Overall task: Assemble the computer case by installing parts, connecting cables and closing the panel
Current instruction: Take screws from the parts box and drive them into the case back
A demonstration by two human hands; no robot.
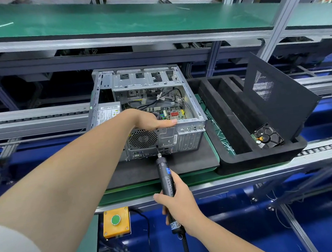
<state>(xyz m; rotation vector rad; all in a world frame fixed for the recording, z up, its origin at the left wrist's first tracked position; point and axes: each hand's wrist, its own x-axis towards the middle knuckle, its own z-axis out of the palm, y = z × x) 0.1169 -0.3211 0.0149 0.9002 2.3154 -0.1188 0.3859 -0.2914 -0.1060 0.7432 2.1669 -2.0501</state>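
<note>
The open computer case [145, 80] sits mid-frame on the table [131, 194], with the left hand [152, 121] resting flat, fingers straight, on its rear edge. At 6 o'clock, the right hand [180, 203] grips an electric screwdriver [166, 178], bit touching the case's back.

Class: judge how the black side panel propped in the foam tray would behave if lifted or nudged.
The side panel is a thin, broad sheet, so it is probably stiff yet light for its size. It stands tilted with its lower edge resting in the foam tray, so a nudge could likely tip it over.
</note>
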